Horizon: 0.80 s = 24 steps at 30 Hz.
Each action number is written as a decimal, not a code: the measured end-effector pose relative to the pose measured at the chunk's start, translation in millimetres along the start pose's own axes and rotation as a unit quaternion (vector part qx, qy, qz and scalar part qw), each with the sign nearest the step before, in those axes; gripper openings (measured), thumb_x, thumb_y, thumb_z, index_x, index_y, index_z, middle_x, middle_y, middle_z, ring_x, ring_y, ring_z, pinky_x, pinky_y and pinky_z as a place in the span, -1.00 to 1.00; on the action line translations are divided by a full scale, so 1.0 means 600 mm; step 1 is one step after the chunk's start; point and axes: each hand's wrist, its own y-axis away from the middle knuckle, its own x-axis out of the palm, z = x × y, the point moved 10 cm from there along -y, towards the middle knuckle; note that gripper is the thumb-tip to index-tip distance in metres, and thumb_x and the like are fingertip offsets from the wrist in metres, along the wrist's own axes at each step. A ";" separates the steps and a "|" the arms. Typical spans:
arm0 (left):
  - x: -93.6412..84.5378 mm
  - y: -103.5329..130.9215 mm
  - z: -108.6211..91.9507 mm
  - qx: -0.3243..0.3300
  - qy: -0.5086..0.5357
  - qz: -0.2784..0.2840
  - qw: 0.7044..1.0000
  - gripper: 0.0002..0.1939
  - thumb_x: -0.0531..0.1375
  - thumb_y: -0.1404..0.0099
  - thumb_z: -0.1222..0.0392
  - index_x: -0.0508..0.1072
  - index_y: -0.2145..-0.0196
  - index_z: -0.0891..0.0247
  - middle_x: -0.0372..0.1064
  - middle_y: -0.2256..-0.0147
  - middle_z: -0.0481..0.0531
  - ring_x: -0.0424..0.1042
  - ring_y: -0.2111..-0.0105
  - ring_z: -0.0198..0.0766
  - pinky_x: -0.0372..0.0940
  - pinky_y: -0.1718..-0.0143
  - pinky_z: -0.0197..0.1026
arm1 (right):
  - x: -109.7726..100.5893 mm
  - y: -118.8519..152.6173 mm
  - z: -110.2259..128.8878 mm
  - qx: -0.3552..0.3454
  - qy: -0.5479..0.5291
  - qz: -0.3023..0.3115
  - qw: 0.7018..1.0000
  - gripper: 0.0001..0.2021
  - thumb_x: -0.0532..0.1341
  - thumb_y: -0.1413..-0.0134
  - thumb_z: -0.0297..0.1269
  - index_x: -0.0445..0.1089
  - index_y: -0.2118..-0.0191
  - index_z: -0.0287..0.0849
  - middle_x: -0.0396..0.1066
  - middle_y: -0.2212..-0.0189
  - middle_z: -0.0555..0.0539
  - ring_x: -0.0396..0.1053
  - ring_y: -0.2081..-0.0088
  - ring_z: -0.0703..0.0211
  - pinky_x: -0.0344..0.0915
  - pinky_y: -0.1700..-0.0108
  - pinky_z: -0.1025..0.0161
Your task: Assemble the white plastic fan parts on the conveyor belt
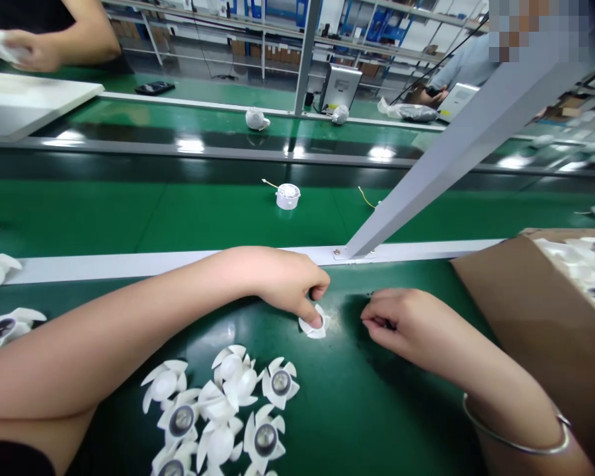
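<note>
My left hand [290, 281] reaches across the green bench, fingers curled, with its thumb pressed on a small white fan impeller [315, 328] that sits on the surface. The thumb hides part of that impeller. To its right, my right hand [401, 324] is closed in a pinch just above the bench; a tiny dark tip shows by its fingers, too small to name. Below my left forearm lies a loose cluster of white fan impellers, some with the round metal-lined hub up [280, 382], others with the smooth dome up [164, 385].
A cardboard box [506, 311] of white parts stands at the right. A slanted grey post [426, 165] rises from the white rail [104, 266]. Behind it, a white round motor housing [287, 197] with a wire lies on a green belt. Other people's hands [39, 53] show across the line.
</note>
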 end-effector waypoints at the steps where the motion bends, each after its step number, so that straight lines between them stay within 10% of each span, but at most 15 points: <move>1: -0.004 -0.002 0.001 0.004 0.002 -0.012 1.000 -0.63 0.23 -0.18 -0.18 0.42 0.20 0.12 0.45 0.32 -0.05 0.32 0.45 -0.27 0.03 0.49 -0.24 | 0.002 0.000 0.001 0.000 0.011 0.004 1.000 -0.79 0.18 -0.11 -0.48 0.45 0.48 -0.10 0.38 0.51 0.04 0.28 0.53 0.27 0.12 0.46 0.29; 13: -0.014 -0.019 -0.007 0.091 0.045 -0.069 0.992 -0.49 0.36 -0.02 -0.23 0.45 0.17 0.12 0.37 0.39 -0.14 0.30 0.46 -0.34 0.00 0.49 -0.28 | 0.004 -0.009 0.033 -0.011 0.159 -0.051 0.986 -0.82 0.16 -0.04 -0.47 0.27 0.54 -0.16 0.31 0.56 0.01 0.27 0.53 0.22 0.06 0.43 0.23; 24: -0.007 -0.044 -0.011 0.137 0.060 -0.123 0.981 -0.67 0.41 0.01 -0.12 0.55 0.37 0.11 0.37 0.47 -0.21 0.32 0.45 -0.38 -0.04 0.49 -0.27 | -0.019 -0.022 0.052 -0.028 -0.128 -0.131 0.983 -0.89 0.11 -0.20 -0.42 0.34 0.34 -0.15 0.34 0.44 -0.01 0.28 0.43 0.25 0.18 0.38 0.30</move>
